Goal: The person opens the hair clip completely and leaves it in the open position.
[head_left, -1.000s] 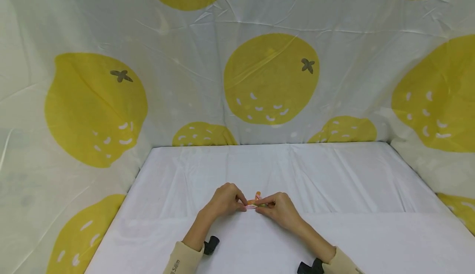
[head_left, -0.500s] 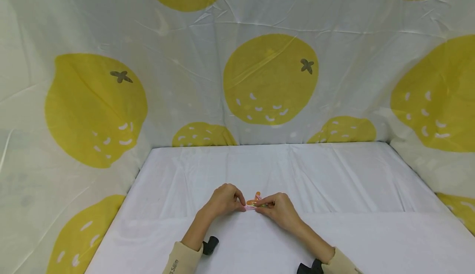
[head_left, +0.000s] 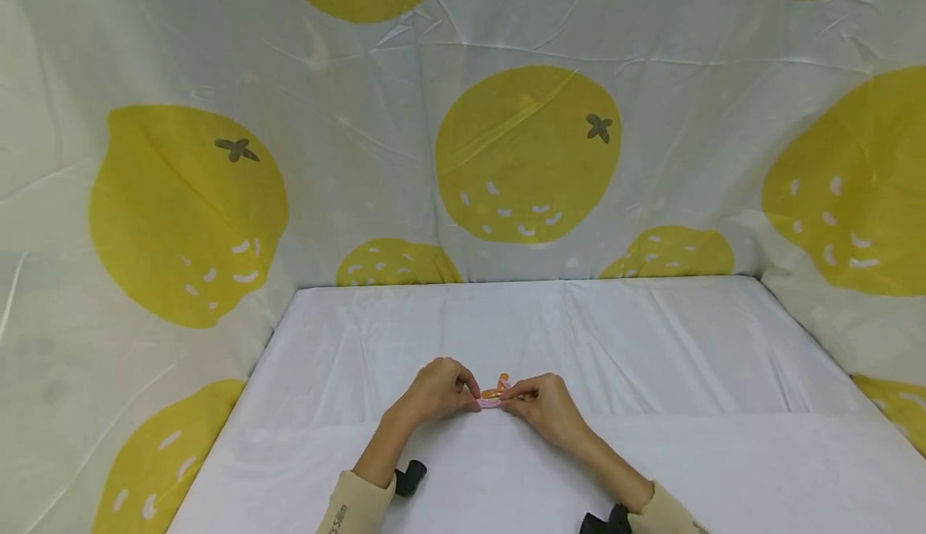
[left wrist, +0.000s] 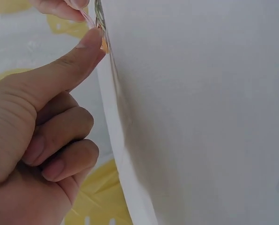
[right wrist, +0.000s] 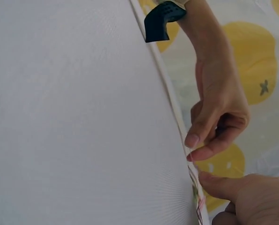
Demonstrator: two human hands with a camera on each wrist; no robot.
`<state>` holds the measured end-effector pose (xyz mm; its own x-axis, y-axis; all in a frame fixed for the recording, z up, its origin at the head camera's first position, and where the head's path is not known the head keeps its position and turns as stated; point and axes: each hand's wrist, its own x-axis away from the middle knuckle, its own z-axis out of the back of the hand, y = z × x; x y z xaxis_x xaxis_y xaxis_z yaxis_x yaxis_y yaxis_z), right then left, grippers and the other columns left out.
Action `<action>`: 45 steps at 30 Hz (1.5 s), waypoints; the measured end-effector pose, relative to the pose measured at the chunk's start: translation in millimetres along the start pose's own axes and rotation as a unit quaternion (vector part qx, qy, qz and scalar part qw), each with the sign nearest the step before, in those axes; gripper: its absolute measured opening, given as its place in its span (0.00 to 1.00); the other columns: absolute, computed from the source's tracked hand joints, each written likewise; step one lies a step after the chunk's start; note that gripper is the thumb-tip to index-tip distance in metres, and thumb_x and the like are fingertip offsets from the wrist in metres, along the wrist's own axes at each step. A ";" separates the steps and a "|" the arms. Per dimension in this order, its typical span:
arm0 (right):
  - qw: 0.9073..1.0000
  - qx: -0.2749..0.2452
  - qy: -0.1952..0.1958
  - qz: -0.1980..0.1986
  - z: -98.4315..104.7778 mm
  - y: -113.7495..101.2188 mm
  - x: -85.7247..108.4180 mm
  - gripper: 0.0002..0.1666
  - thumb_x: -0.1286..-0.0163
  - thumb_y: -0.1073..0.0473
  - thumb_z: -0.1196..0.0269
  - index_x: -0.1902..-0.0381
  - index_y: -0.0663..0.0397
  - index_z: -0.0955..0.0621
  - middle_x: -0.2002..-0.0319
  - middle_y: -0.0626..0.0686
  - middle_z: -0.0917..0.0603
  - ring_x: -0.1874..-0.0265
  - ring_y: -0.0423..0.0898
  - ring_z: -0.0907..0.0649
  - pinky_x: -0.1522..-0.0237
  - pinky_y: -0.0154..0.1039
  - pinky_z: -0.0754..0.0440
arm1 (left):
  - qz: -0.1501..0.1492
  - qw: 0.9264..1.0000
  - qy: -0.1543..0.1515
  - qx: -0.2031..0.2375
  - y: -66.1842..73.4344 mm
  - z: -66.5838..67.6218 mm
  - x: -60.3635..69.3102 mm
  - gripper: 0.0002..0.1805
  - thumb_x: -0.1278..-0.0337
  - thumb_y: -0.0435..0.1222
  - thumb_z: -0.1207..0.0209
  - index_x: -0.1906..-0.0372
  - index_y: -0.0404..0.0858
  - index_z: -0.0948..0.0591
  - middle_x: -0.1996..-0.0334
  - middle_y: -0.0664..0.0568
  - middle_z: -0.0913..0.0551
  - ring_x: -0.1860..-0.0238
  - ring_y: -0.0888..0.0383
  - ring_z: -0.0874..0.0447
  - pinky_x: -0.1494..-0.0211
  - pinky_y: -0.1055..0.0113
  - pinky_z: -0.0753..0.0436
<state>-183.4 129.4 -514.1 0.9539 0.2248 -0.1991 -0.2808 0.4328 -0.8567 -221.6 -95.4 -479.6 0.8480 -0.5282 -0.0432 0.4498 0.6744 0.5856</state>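
Several small colourful loop-shaped clips, perhaps paper clips, lie together on the white-covered table. A pink clip (head_left: pixel 490 404) spans the gap between both hands. My left hand (head_left: pixel 441 389) pinches its left end between thumb and forefinger. From the other side, my right hand (head_left: pixel 546 409) pinches at its right end. Just behind the pink one lies an orange clip (head_left: pixel 492 394), and another orange piece (head_left: pixel 503 379) sticks out farther back. Green strands (left wrist: pixel 100 16) show beside the pink in the left wrist view. The fingertips partly hide how the clips join.
A white cloth (head_left: pixel 651 341) with creases covers the table. Around its back and sides hangs a pale curtain (head_left: pixel 362 156) printed with big yellow fruit. Black wrist cameras (head_left: pixel 411 478) sit at both sleeves.
Both hands stay nearly in place with small finger movements. The green part seen by the right fingertips earlier no longer shows there in the head view.
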 end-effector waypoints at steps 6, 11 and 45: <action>0.999 -0.026 0.006 -0.022 5.1 -3.5 -1.3 0.03 0.40 0.63 0.23 0.68 0.55 0.07 0.70 0.51 0.09 0.79 0.30 0.25 0.77 0.26 0.28 | -0.011 0.999 -0.003 0.051 0.0 2.4 -0.6 0.04 0.50 0.34 0.23 0.69 0.39 0.08 0.87 0.61 0.34 0.81 0.67 0.40 0.75 0.75 0.40; 0.999 -0.042 0.026 0.002 12.7 -4.1 -3.9 0.04 0.38 0.60 0.24 0.65 0.54 0.07 0.85 0.47 0.21 0.85 0.30 0.37 0.81 0.26 0.39 | -0.010 0.990 0.032 0.134 1.4 4.5 -0.5 0.03 0.48 0.33 0.24 0.68 0.39 0.07 0.88 0.61 0.39 0.82 0.67 0.45 0.76 0.75 0.41; 0.957 -0.009 0.196 0.214 23.8 -14.1 -24.0 0.09 0.45 0.78 0.27 0.68 0.63 0.11 0.90 0.50 0.43 0.83 0.28 0.48 0.83 0.29 0.49 | -0.108 0.924 0.274 0.242 24.3 -11.2 -14.7 0.01 0.47 0.26 0.26 0.70 0.33 0.09 0.91 0.52 0.39 0.85 0.72 0.48 0.80 0.77 0.46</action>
<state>-204.8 138.6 -485.9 0.7202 0.0321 -0.6930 -0.6554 0.3591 -0.6644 -220.0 -65.4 -473.8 0.8271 -0.1931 -0.5279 0.5601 0.2039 0.8029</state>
